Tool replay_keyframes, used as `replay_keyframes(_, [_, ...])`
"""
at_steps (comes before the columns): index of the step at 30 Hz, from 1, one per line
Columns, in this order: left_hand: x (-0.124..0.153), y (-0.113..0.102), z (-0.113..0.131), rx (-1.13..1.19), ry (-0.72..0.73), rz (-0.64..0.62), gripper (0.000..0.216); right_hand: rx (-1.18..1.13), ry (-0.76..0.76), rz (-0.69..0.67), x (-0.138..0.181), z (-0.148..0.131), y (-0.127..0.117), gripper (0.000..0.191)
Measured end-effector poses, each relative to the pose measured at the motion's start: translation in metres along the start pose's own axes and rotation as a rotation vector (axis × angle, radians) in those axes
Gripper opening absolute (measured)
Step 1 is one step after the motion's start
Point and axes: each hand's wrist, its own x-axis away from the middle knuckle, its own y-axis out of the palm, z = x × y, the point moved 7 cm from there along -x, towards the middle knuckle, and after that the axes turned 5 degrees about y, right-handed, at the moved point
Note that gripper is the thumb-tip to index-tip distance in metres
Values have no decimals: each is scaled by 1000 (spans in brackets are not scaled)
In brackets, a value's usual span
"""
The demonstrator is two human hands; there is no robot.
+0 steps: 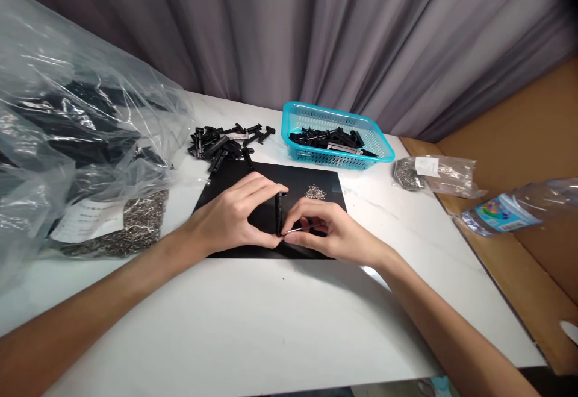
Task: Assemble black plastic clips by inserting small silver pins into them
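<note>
My left hand (235, 216) pinches a short black plastic clip (279, 211) upright between thumb and forefinger, over a black mat (311, 177) on the white table. My right hand (327, 231) is closed on a thin metal pin (298, 228), with its tip touching the lower end of the clip. A small heap of shiny metal pins (315, 191) lies on the mat just beyond my right hand. Behind the mat lies a loose pile of black plastic clips (226, 141).
A turquoise basket (379, 147) at the back holds more black parts. Large clear bags (67, 144) with black pieces and metal parts fill the left side. To the right lie a small bag of metal parts (433, 174), a plastic bottle (515, 207) and a cardboard wall. Grey curtain behind.
</note>
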Motion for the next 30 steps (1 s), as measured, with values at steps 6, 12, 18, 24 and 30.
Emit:
replay_keyframes(6, [1,3,2,8,-7,-41,54,-112,71,-50,-3,8,4,20])
replay_keyframes(12, [2,6,4,9,11,-47,53,-132,57,-55,-2,6,3,16])
replay_keyframes(18, [3,7,3,10,7,-53,55,-167,43,-50,-4,7,3,18])
replay_keyframes(24, [2,11,4,6,-1,-65,51,-204,38,-54,-4,14,7,22])
replay_keyframes(30, [3,18,5,10,19,-83,47,-166,79,-55,-5,20,11,29])
